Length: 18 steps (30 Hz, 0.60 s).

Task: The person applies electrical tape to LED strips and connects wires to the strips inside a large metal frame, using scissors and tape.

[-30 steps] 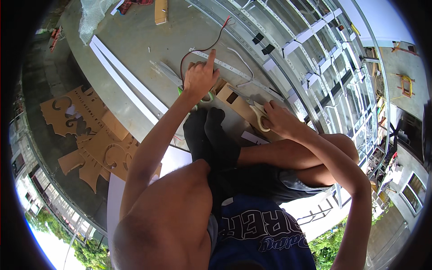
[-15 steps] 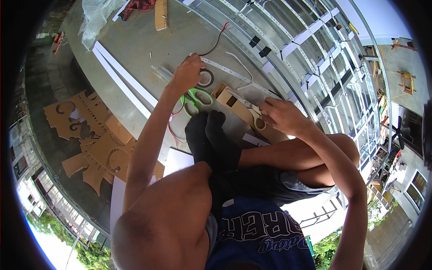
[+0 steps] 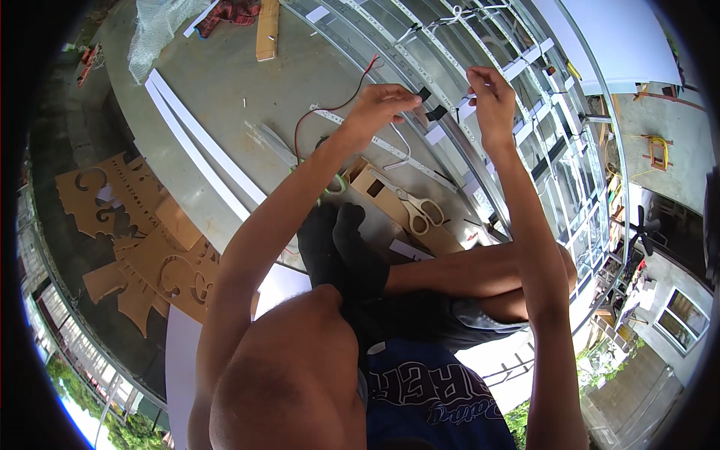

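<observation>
Head view: your left hand (image 3: 379,112) is the nearer one to the upper black piece (image 3: 424,94), a small dark tab that lies just off its fingertips at about two o'clock, so close that you cannot tell whether they touch. That tab's long axis slants from seven toward one o'clock, across the run of the metal frame (image 3: 496,206). A lower black piece (image 3: 436,113) sits just beside it at about five o'clock, its length tipped nearer to eight-to-two.

Your left hand is narrow, thumb and fingers drawn nearly together and pointing toward three o'clock; whether anything thin is between them you cannot tell. Your right hand (image 3: 495,105) is raised over the frame, fingers half curled and pointing to about eleven o'clock; you cannot tell whether it pinches anything. From it, both tabs lie at roughly eight to nine o'clock, farther off than from your left.

Below your left hand, toward five o'clock, the white cable (image 3: 406,142) and light strip (image 3: 431,175) lie on the bench (image 3: 217,82).
</observation>
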Each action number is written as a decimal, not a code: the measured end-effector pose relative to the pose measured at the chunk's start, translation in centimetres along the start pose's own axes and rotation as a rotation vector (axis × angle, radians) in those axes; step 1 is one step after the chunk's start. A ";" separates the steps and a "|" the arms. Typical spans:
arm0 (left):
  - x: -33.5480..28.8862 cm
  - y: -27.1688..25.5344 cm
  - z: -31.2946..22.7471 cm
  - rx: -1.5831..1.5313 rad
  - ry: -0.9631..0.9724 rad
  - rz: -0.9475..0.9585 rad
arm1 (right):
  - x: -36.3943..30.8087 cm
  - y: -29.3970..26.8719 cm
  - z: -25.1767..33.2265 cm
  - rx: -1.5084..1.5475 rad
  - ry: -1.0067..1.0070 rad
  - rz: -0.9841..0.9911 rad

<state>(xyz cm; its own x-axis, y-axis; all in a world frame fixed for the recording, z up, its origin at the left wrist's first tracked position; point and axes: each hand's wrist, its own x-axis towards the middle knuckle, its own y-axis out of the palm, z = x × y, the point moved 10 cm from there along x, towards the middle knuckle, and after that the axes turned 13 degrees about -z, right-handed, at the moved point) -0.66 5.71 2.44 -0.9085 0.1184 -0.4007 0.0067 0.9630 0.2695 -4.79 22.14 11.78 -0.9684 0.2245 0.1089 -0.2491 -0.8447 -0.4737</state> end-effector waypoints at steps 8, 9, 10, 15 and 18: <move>-1.7 -0.2 -1.0 -0.146 -0.061 -0.104 | -2.7 -1.7 -1.5 -0.190 0.006 -0.309; -2.0 -0.2 -1.8 -0.165 -0.021 -0.148 | -3.0 -2.2 -0.6 -0.206 -0.048 -0.366; -2.3 -0.1 -1.9 -0.140 -0.059 -0.150 | -3.2 -2.1 -0.2 -0.222 -0.050 -0.363; -1.6 0.3 -4.5 -0.120 -0.005 -0.161 | -5.0 0.7 6.0 -0.330 -0.473 -0.197; -0.7 1.1 -5.3 -0.134 0.057 -0.122 | -5.9 2.6 6.6 -0.468 -0.526 -0.105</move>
<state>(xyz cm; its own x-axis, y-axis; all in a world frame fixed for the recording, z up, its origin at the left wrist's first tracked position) -2.19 5.39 7.68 -0.9213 -0.0150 -0.3885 -0.1574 0.9281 0.3375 0.23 15.42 15.69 -0.8475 -0.0704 0.5260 -0.4235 -0.5076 -0.7503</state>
